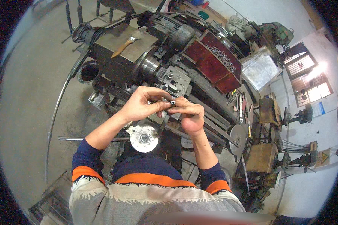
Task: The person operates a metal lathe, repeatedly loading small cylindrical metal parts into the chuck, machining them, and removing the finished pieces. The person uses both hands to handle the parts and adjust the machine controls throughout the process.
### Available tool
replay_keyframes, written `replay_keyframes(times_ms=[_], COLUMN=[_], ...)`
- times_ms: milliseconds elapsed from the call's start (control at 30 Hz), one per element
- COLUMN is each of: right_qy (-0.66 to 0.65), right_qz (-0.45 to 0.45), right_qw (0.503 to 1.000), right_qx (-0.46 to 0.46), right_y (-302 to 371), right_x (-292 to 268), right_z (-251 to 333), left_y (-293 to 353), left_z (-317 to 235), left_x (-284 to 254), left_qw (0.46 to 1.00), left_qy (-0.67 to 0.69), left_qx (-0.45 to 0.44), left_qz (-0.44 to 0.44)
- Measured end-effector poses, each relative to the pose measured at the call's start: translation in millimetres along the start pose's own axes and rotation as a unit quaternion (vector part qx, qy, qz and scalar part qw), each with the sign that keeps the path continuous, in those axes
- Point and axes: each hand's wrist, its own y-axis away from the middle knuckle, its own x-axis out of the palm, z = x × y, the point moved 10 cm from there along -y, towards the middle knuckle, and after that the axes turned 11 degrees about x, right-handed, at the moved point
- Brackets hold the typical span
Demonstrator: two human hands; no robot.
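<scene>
Both of my hands meet in front of me over a lathe. Between thumb and fingers, my left hand [144, 103] pinches a small dark metal cylinder [173, 102] with a pale round end that looks bored. My right hand [189, 113] is closed against the same small part from the other side, fingers bent round it. Most of the part is hidden by my fingers. Just beyond the hands lie the lathe's tool post [176, 79] and the shiny chuck [150, 66]. A round pale handwheel disc [144, 138] sits below my left wrist.
A wooden-handled brush [124, 47] lies on the machine's headstock [105, 43]. Behind the bed, a dark red tray [210, 69] holds many small metal pieces. Wrenches [240, 108] lie to its right. A long bar [90, 139] sticks out leftward. Another handwheel [237, 139] stands at right.
</scene>
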Motion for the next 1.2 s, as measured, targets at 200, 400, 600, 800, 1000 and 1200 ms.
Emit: replay_keyframes(times_ms=[200,400,600,800,1000,1200], right_qy=[0.009,0.034,0.014,0.088,0.202,0.272], right_qz=[0.018,0.025,0.037,0.044,0.034,0.028], right_qw=[1.0,0.999,0.999,0.995,0.976,0.955], right_qx=[0.006,-0.021,0.003,-0.018,-0.075,-0.114], right_y=[-4.5,-9.4,-13.1,-11.6,-7.3,-3.1], right_x=[4.6,8.3,12.5,12.8,19.4,26.0], right_z=[2.3,5.8,0.5,1.7,15.7,21.8], left_y=[1.4,2.0,4.8,5.3,3.6,7.6], left_z=[-2.0,-9.3,-9.3,-10.2,-9.9,-4.5], left_x=[-4.5,-8.6,-14.0,-14.9,-13.0,-12.0], left_qw=[1.0,1.0,0.999,1.0,0.998,0.996], left_qy=[-0.013,-0.023,-0.033,-0.024,-0.054,-0.086], left_qx=[-0.014,0.001,-0.007,-0.012,-0.012,-0.037], left_qz=[0.008,0.0,-0.008,-0.009,-0.006,-0.01])
